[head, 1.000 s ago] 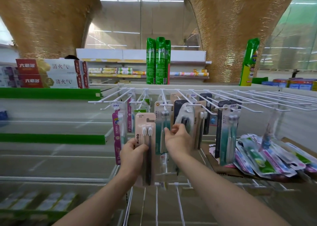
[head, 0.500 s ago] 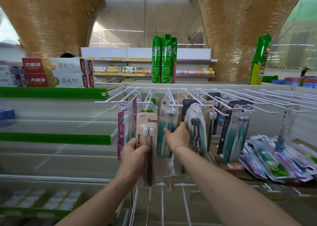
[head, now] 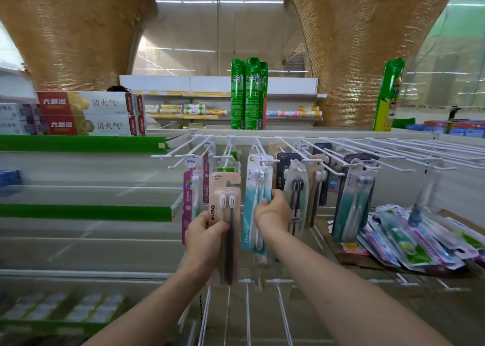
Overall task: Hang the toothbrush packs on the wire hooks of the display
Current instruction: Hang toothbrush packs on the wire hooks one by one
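Left hand [head: 204, 236] grasps upright AUBO pack [head: 224, 214] | hang-slot above grip, below wire hooks [head: 228, 159] | right hand [head: 273, 214] pinches teal pack [head: 256, 204]

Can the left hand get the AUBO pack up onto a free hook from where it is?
Probably yes: the left hand grips the AUBO pack just below bare hook tips, nothing between them.

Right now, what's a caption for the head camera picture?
Left hand holds a beige toothbrush pack near wire hooks.
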Demonstrator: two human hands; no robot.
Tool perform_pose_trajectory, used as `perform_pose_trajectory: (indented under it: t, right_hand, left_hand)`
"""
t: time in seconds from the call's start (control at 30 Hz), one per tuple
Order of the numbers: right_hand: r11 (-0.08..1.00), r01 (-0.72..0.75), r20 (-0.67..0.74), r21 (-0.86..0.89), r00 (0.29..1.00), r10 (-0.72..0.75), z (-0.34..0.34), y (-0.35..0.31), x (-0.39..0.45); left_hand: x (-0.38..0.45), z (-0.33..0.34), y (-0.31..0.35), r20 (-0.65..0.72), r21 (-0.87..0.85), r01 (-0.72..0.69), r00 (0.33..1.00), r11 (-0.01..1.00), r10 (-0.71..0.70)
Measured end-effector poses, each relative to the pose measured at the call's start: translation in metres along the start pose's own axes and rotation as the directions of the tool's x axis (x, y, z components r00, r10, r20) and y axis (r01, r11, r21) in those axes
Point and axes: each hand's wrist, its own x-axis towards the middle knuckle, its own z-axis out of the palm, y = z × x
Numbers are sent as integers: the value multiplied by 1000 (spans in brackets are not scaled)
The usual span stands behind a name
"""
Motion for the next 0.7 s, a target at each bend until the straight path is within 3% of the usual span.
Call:
perform_pose_trajectory:
  t: [0.43, 0.7]
  right_hand:
    - [983, 33, -91, 183, 996, -16, -21, 18, -28]
    - [968, 162, -170, 191, 977, -130, -42, 23, -30]
  left_hand:
    - [-20, 7, 1, 58, -2, 7, 998, 1000, -7]
    - [-27, 21, 8, 40, -6, -40, 998, 999, 41]
